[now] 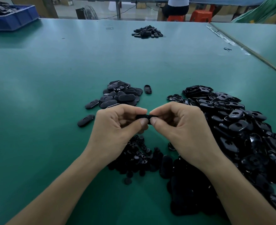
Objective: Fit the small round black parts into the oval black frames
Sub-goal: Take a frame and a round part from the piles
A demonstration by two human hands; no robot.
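Both hands pinch one oval black frame between them, above the green table. The left hand has thumb and curled fingers on the frame's left end. The right hand has the same grip on the right end. The thumb tips nearly meet under the frame. Can't tell if a round part is seated in it; the fingers cover most of it.

Relative to the held frame:
- The pile of small round black parts is just below, nearer the person and partly under the wrists.
- A big heap of empty oval frames is to the right and runs down to the near right.
- A smaller pile of oval pieces is just beyond, slightly left, with a lone frame beside it.
- One stray oval piece is to the left.
- Another small pile is far beyond.
- A blue crate is far beyond on the left.
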